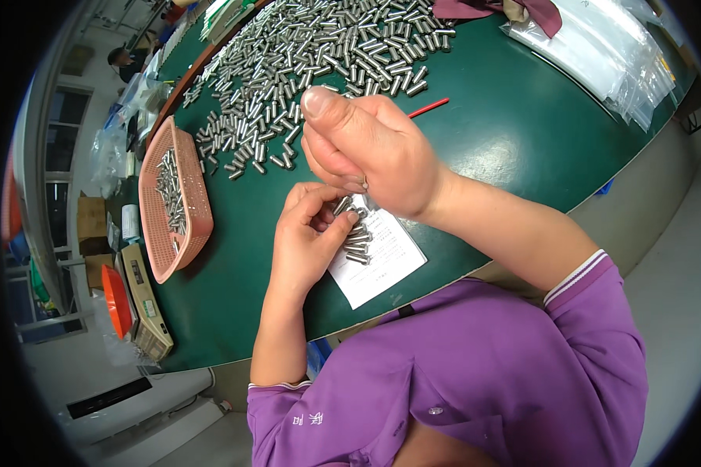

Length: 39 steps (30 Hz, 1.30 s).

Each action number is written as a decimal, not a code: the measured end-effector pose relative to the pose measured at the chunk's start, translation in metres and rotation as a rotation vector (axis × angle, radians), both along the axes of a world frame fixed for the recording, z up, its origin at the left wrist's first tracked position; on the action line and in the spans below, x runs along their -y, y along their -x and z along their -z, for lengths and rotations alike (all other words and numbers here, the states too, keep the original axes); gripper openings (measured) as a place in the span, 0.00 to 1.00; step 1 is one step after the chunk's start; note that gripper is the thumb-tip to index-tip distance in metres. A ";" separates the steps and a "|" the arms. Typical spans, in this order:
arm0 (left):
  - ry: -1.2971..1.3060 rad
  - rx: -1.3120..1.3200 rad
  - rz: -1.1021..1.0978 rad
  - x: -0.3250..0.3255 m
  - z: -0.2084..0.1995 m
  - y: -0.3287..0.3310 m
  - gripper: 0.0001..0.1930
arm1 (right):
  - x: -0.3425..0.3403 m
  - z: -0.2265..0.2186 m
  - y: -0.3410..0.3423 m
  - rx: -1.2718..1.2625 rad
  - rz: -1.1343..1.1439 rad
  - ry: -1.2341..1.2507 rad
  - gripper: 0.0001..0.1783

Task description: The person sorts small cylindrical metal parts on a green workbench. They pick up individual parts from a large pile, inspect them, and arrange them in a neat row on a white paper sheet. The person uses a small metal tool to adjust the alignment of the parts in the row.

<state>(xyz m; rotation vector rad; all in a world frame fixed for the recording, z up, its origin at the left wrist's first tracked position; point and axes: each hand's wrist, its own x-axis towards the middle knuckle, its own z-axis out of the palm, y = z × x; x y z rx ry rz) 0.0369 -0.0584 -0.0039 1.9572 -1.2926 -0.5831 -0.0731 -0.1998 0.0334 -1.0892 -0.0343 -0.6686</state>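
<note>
On the white paper sheet (382, 268) lies a row of short shiny metal pins (357, 247), side by side. My left hand (308, 233) is at the row's far end, thumb and fingers closed around the pins there; its fingertips are partly hidden. Just above and to the right, my right hand (374, 148) is raised over the paper in a fist, thumb on top. A small bit of something shows at the lower edge of that fist, but the fingers cover the rest.
A large heap of metal pins (319, 54) spreads over the far side of the green table (491, 179). At left stand a pink basket (199, 222) of metal parts and a scale (146, 307) with an orange pan. A red stick (428, 107) and plastic bags (600, 58) lie to the right.
</note>
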 end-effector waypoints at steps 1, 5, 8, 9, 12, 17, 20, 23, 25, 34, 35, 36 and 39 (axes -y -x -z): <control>0.001 0.001 -0.003 0.000 0.001 0.000 0.14 | -0.002 0.001 0.000 -0.003 -0.024 -0.026 0.35; 0.036 -0.055 -0.028 0.001 0.004 -0.001 0.13 | -0.004 0.003 -0.002 0.003 -0.024 -0.032 0.36; 0.041 -0.045 -0.030 0.000 0.005 -0.001 0.13 | -0.005 0.003 -0.002 0.015 0.005 -0.034 0.35; 0.042 -0.048 -0.037 0.000 0.006 -0.001 0.13 | -0.004 0.004 -0.002 0.037 0.001 -0.037 0.34; 0.035 -0.021 -0.041 0.000 0.003 0.002 0.13 | -0.003 0.006 -0.003 0.050 -0.013 -0.044 0.32; 0.008 -0.043 -0.047 0.001 0.006 0.002 0.12 | -0.005 0.009 -0.004 0.036 -0.014 -0.038 0.32; -0.011 -0.068 -0.057 0.001 0.006 0.000 0.12 | -0.010 0.012 -0.010 0.010 0.031 0.000 0.32; -0.020 -0.019 -0.049 0.002 -0.002 0.002 0.12 | -0.014 0.009 -0.012 -0.026 0.091 0.052 0.32; -0.061 0.060 -0.047 0.002 -0.009 0.002 0.11 | -0.010 0.013 -0.011 0.039 0.061 0.008 0.32; 0.016 0.011 -0.025 -0.008 -0.001 0.004 0.07 | -0.007 0.006 0.000 0.061 -0.016 -0.049 0.31; 0.021 0.002 -0.045 -0.008 0.000 0.005 0.06 | -0.007 0.007 -0.002 0.061 -0.018 -0.043 0.31; 0.024 -0.010 -0.061 -0.009 0.002 0.006 0.06 | -0.008 0.010 -0.003 0.058 -0.015 -0.040 0.32; 0.024 -0.047 -0.107 -0.008 0.003 0.011 0.06 | -0.009 0.007 0.000 0.021 -0.003 -0.022 0.33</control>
